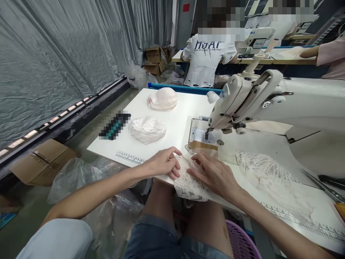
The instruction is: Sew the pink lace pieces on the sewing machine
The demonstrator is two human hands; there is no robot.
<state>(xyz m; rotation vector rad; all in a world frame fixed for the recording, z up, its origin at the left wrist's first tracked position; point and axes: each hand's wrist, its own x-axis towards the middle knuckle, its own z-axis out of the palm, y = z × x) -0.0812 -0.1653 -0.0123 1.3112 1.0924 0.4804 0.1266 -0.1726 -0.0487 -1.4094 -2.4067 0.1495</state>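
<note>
A piece of white lace fabric (pixel 188 181) lies at the front edge of the white sewing table (pixel 178 108) and hangs down over it. My left hand (pixel 163 162) rests on its left side with fingers curled down onto the lace. My right hand (pixel 212 172) lies flat on its right side, fingers stretched toward the left hand. Both hands sit just in front of the needle and presser foot (pixel 207 135) of the white sewing machine (pixel 256 100).
Two bundles of lace (pixel 147 129) (pixel 163 99) lie on the table's left part, and more lace (pixel 265 171) under the machine arm. A dark object (pixel 114 125) sits at the left edge. Scissors (pixel 327 187) lie at the right. Other people work at tables behind. Cardboard boxes (pixel 40 160) and plastic bags lie on the floor.
</note>
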